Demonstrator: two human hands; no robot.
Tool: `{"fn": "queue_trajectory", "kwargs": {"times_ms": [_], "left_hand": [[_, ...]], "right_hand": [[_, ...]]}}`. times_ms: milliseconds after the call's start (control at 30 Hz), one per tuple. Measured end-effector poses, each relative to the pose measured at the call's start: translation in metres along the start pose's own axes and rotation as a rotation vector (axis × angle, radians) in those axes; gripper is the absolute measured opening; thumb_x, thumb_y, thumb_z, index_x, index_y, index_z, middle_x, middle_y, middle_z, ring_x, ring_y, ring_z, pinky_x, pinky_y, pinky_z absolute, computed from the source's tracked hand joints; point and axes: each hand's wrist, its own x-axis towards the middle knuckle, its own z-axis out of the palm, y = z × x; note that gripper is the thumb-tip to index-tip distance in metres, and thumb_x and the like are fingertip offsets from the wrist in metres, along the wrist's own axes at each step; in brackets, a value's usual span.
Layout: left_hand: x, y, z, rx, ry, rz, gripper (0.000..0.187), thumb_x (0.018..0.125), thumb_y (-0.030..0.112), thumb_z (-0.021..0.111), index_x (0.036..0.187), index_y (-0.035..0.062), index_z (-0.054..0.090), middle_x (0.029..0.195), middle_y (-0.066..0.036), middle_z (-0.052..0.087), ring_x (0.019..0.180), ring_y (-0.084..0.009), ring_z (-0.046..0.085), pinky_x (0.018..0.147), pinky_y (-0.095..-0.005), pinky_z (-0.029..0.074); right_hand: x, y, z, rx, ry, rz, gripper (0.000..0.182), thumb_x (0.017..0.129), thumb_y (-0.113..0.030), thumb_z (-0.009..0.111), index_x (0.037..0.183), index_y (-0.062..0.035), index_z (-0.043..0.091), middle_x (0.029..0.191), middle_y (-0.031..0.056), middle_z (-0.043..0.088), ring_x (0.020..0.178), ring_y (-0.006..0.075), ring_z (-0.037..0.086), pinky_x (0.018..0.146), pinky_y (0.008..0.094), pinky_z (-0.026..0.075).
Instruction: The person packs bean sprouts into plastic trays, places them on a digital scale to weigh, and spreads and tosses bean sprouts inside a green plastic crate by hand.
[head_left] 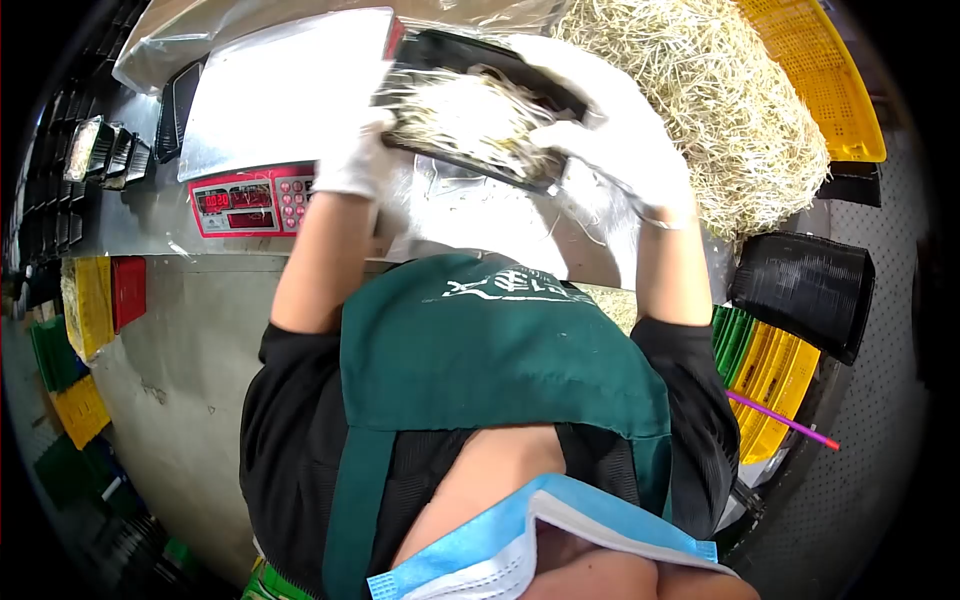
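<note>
A black plastic tray (450, 160) heaped with pale bean sprouts (465, 110) is held tilted over the metal worktop. My left hand (350, 155), in a white glove, grips the tray's left end beside the scale. At the right end, my right hand (625, 130), also gloved in white and blurred, is closed around the tray, its thumb lying near the sprouts. Part of that hand's fingers are hard to make out.
Left of the tray stands a red scale (250, 205) with a metal plate and lit digits. A large sprout pile (740, 110) lies right, before a yellow crate (825, 70). Stacked black trays (805, 290) sit at the right edge; more trays (100, 150) line the left.
</note>
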Motion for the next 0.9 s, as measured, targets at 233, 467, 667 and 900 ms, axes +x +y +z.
{"fn": "queue_trajectory", "kwargs": {"times_ms": [233, 467, 667, 900], "left_hand": [[0.029, 0.021, -0.148, 0.112, 0.425, 0.113, 0.034, 0.075, -0.001, 0.05, 0.108, -0.0026, 0.059, 0.092, -0.016, 0.061, 0.079, -0.0242, 0.06, 0.072, -0.0317, 0.051], [-0.024, 0.019, -0.023, 0.268, 0.258, 0.498, 0.037, 0.088, 0.01, 0.043, 0.12, -0.0066, 0.05, 0.113, -0.013, 0.057, 0.094, -0.0203, 0.057, 0.084, -0.033, 0.046], [0.033, -0.09, 0.068, 1.063, 0.238, 0.498, 0.055, 0.078, 0.014, 0.064, 0.13, 0.0043, 0.049, 0.133, -0.028, 0.042, 0.126, -0.0375, 0.038, 0.106, -0.0435, 0.029], [0.041, -0.158, 0.055, 0.816, -0.437, 0.378, 0.053, 0.083, 0.024, 0.061, 0.13, 0.0024, 0.047, 0.134, -0.022, 0.045, 0.127, -0.036, 0.038, 0.109, -0.0437, 0.026]], "right_hand": [[-0.148, 0.116, 0.004, 0.134, 0.463, 0.683, 0.067, 0.075, -0.009, 0.069, 0.136, -0.0012, 0.041, 0.138, 0.0138, 0.044, 0.129, 0.0236, 0.041, 0.108, 0.0356, 0.03], [-0.09, 0.141, 0.07, -0.241, 0.161, 0.294, 0.085, 0.071, -0.038, 0.074, 0.139, -0.0049, 0.036, 0.144, 0.0194, 0.034, 0.136, 0.0332, 0.03, 0.111, 0.0397, 0.026], [0.011, 0.198, 0.083, -0.404, 0.116, 0.342, 0.083, 0.071, -0.058, 0.065, 0.14, -0.0182, 0.039, 0.143, 0.0149, 0.039, 0.134, 0.036, 0.03, 0.11, 0.043, 0.024], [-0.026, 0.146, 0.086, 0.079, -0.28, 0.437, 0.039, 0.08, -0.036, 0.065, 0.111, -0.0117, 0.064, 0.112, 0.0104, 0.06, 0.103, 0.0279, 0.056, 0.091, 0.0384, 0.043]]}}
